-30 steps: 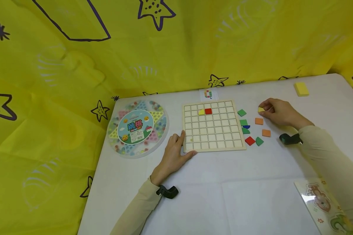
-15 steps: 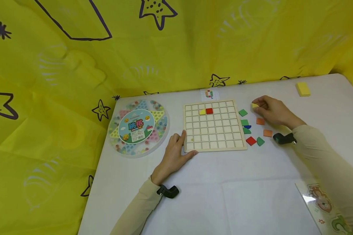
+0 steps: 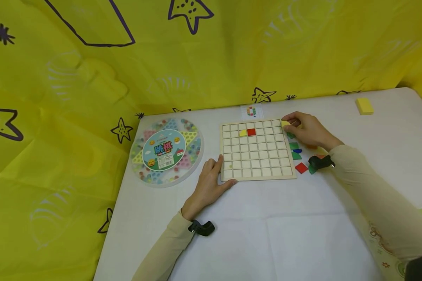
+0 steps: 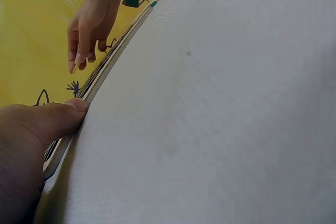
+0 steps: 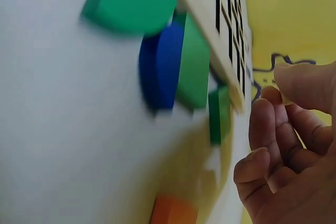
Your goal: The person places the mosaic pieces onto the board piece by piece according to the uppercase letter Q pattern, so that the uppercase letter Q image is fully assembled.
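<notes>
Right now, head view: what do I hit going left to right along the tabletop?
Round game box → left hand at the board's near-left corner → grid board → yellow piece → right hand pinching it → yellow block.

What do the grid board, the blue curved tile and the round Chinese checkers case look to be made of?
Grid board: probably matte wood, judging by its pale tan, glare-free surface.
Blue curved tile: smooth painted wood or plastic; its even colour leaves that open.
Round Chinese checkers case: likely clear plastic, since coloured balls show through.
</notes>
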The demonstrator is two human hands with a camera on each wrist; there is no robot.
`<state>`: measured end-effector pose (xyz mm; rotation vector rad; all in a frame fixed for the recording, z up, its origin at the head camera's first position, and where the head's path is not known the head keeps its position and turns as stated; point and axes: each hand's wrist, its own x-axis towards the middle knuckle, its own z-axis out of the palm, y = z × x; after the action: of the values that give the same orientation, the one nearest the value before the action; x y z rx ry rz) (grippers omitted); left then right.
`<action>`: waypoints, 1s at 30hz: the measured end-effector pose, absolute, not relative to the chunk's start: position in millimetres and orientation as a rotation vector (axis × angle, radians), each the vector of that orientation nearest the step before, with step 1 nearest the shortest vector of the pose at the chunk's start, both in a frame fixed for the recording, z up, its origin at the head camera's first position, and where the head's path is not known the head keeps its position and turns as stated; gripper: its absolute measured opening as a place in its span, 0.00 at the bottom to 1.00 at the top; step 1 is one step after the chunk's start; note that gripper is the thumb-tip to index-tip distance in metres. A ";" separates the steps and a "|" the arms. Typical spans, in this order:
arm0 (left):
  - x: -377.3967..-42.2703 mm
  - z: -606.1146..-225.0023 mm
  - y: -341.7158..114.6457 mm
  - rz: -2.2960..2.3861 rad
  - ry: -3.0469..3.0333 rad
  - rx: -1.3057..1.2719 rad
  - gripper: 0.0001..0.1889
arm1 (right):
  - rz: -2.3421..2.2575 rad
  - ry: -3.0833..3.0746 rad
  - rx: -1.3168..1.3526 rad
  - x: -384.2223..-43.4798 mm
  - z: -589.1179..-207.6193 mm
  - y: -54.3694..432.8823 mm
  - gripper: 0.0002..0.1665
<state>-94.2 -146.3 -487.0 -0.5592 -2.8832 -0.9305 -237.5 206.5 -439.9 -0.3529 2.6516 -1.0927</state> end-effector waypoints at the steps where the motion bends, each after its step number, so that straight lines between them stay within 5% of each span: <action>1: -94.4 -487.1 -146.2 -0.936 -2.889 -0.551 0.52 | -1.096 2.647 -0.358 -238.3 -440.0 202.9 0.29; 30: -98.4 -488.6 -148.1 -0.985 -2.938 -0.516 0.52 | -1.041 2.637 -0.634 -253.1 -449.3 138.8 0.17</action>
<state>-98.4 -148.1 -488.6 -0.5162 -2.9384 -0.9847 -253.1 138.8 -449.3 -0.6341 2.6374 -1.0407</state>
